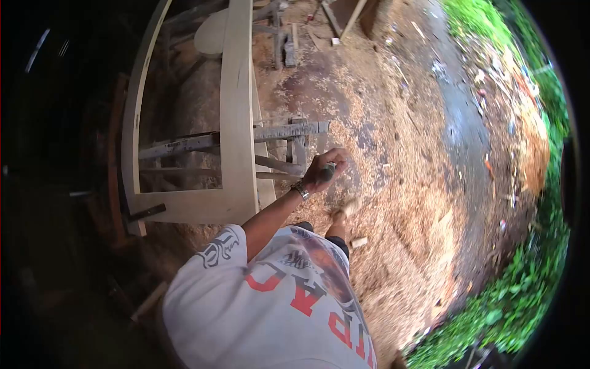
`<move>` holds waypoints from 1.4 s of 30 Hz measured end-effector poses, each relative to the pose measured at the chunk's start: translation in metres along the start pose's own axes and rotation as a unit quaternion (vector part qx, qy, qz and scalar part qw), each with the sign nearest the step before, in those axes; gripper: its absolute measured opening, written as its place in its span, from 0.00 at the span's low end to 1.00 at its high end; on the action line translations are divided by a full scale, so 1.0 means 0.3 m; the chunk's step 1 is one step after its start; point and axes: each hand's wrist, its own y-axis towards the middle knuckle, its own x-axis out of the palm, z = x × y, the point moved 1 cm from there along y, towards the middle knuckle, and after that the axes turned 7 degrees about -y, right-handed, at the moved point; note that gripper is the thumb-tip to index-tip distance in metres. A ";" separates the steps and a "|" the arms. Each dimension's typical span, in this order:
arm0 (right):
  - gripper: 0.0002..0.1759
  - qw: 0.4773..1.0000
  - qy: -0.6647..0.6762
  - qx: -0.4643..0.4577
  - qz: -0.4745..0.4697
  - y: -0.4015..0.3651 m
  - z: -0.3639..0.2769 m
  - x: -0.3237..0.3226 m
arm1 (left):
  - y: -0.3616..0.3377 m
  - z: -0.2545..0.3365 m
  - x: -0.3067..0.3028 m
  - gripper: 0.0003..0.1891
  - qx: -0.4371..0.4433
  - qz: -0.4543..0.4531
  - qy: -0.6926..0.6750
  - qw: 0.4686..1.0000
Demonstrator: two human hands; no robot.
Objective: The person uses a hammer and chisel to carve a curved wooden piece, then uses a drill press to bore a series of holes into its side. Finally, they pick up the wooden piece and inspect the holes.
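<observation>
My left hand (322,171), with a metal watch (301,189) on the wrist, is closed around a dark, short, rounded object (328,172), too small and blurred to name. It is held out over the wood shavings, to the right of a pale wooden frame (236,123). That frame rests on rough trestle bars (289,131). On its near left corner lies a dark narrow piece (147,213). My right hand is out of view.
Wood shavings (399,234) cover the ground, with a small wood block (359,242) near my foot (349,208). Scrap timber (289,49) stands farther off. A grey wet strip (458,117) and green plants (516,295) lie to the right.
</observation>
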 end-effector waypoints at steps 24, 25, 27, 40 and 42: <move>0.15 0.910 -0.198 -0.339 -0.131 0.705 -3.331 0.175 | 0.934 -0.292 -0.670 0.11 0.008 0.663 -0.173 0.729; 0.15 0.886 -0.297 -0.351 -0.068 0.768 -3.417 0.260 | 0.968 -0.295 -0.731 0.10 0.078 0.663 -0.226 0.709; 0.14 0.893 -0.329 -0.293 -0.091 0.779 -3.549 0.439 | 1.020 -0.240 -0.840 0.08 0.130 0.714 -0.209 0.656; 0.32 0.501 -0.665 -0.527 -0.169 0.623 -4.224 1.704 | 1.287 -0.333 -1.815 0.12 0.241 0.781 -0.052 0.574; 0.33 0.505 -0.664 -0.520 -0.186 0.581 -4.327 1.862 | 1.319 -0.397 -1.895 0.11 0.222 0.782 -0.054 0.579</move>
